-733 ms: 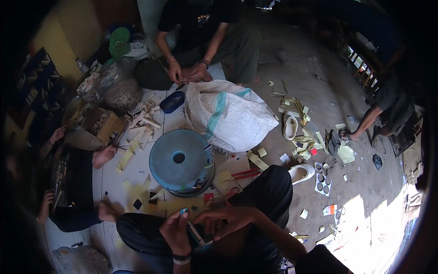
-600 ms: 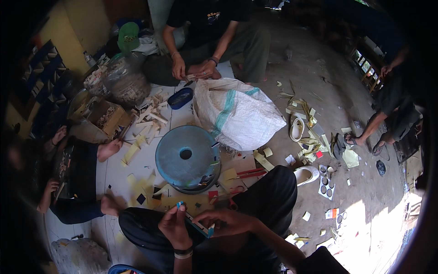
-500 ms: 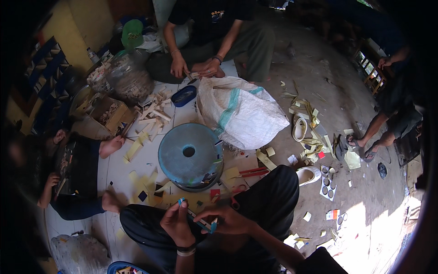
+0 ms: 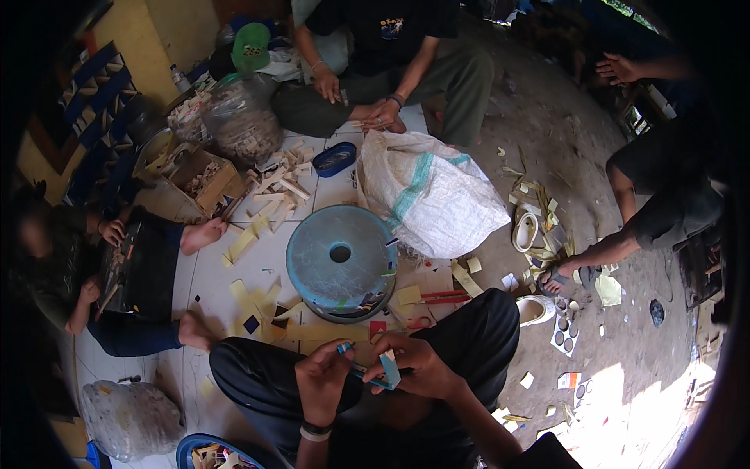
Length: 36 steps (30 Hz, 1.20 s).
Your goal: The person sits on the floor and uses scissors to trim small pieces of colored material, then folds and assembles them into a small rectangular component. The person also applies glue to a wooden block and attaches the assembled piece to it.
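Note:
My left hand (image 4: 322, 383) and my right hand (image 4: 424, 366) are over my lap, sharing a small light-blue and bare-wood piece (image 4: 388, 370). Its exact kind is unclear. The fingers of the right hand close around its wider blue end, while the left thumb and fingers pinch its other, blue-tipped end. Part of it is hidden behind my fingers. Just beyond my legs stands a round blue-grey disc (image 4: 320, 266) with a hole in its middle, and a few small coloured scraps lie at its edge.
Yellow paper strips (image 4: 254, 297) and red-handled scissors (image 4: 422, 321) lie around the disc. Behind are a white sack (image 4: 445, 203), a blue oval dish (image 4: 334, 159) and wood offcuts (image 4: 281, 187). A blue tub (image 4: 187, 445) stands near my left knee. People sit left and opposite; another is at right.
The small piece has turned, showing its wider blue end, and my hands have shifted slightly right. The person at the right has stepped nearer and stretched out a hand. The whole view has shifted a little.

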Available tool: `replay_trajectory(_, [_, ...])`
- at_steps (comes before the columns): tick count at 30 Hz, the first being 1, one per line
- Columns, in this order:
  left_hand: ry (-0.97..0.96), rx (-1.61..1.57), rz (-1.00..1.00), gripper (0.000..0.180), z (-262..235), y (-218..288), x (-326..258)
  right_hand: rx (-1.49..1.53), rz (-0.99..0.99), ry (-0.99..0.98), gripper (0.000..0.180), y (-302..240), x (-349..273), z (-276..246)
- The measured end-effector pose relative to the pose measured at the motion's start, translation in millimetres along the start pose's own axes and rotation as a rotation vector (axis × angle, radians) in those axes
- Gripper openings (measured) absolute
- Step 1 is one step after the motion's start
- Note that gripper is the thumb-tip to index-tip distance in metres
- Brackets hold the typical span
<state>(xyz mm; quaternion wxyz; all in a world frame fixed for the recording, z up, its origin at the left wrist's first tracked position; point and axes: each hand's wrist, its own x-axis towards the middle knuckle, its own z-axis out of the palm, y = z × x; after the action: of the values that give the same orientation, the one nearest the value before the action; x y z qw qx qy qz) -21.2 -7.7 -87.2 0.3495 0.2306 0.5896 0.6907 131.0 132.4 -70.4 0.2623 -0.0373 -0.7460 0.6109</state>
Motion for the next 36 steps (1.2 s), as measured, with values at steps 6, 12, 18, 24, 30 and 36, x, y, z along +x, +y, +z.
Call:
replay_trajectory(6, [-0.053,0.383,0.039,0.015,-4.0,7.8,0.6,0.015,0.054,-0.014,0.025,-12.1,2.1,-4.5])
replay_trajectory(12, [-0.148,0.485,0.170,0.014,-2.8,18.3,1.8,0.081,0.059,0.041,0.022,-7.0,-1.7,-12.7])
replay_trajectory(18, [0.023,0.218,0.102,0.014,1.0,7.6,11.1,0.297,0.155,0.349,0.014,2.3,-9.1,-12.8])
replay_trajectory(24, [0.098,-0.151,0.070,0.021,-5.0,-4.7,13.6,0.222,0.288,0.557,0.031,4.9,-18.1,-21.1])
replay_trajectory(30, [0.011,-0.438,-0.038,0.026,-7.4,0.0,10.9,0.238,0.308,0.616,0.021,13.4,-25.6,-22.1])
replay_trajectory(36, [0.028,-0.527,-0.019,0.026,-3.1,9.4,17.8,0.401,0.385,0.746,0.022,39.0,-41.2,-33.0])
